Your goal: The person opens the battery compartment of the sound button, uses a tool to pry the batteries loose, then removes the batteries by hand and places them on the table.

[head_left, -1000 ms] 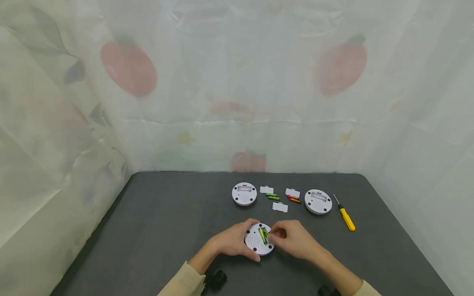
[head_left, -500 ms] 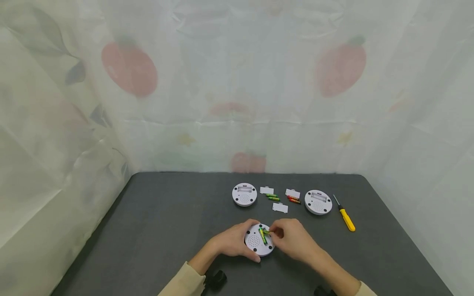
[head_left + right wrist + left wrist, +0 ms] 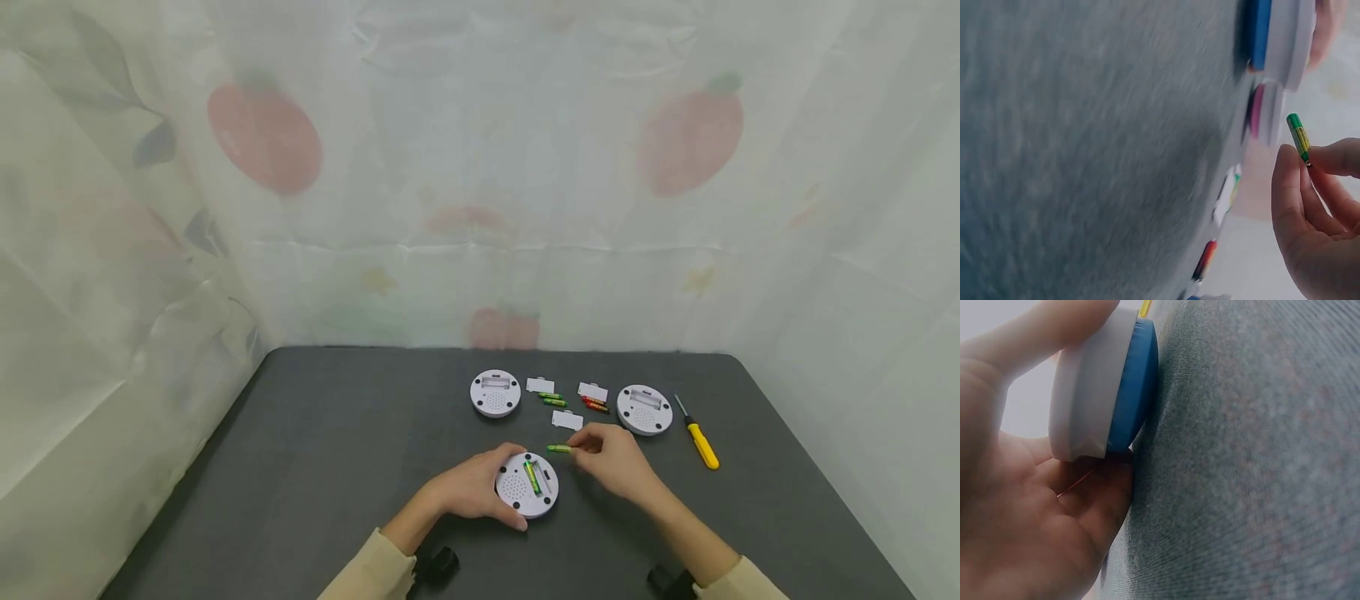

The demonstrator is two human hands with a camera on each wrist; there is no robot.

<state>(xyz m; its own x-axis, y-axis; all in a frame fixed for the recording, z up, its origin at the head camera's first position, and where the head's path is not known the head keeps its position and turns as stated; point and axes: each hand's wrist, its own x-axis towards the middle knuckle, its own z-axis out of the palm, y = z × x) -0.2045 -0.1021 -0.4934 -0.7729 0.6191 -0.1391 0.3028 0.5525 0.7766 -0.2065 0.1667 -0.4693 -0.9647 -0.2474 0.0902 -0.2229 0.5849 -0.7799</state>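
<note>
My left hand [image 3: 474, 485] grips a round white device [image 3: 512, 490] by its edge, thumb on the near side and fingers round the far side. In the left wrist view, a blue lower part [image 3: 1134, 387] faces the table. Its white face has speaker holes, dark feet and an uncovered battery compartment, where one green battery [image 3: 532, 477] lies on the left side. The slot beside that battery is bare. To the right of the device, my right hand [image 3: 617, 462] pinches another green battery [image 3: 1299, 136] by one end between thumb and fingertips, raised off the table.
Farther back stand a second white device [image 3: 495, 394] and a third one [image 3: 644, 409]. Between them lie several white covers [image 3: 567, 420], green batteries [image 3: 555, 402] and red batteries [image 3: 596, 404]. A yellow screwdriver [image 3: 703, 446] lies at the right.
My right hand has drawn a green battery out of the compartment and moved away from the device, back and to the right. The left hand and the device have stayed in place.
</note>
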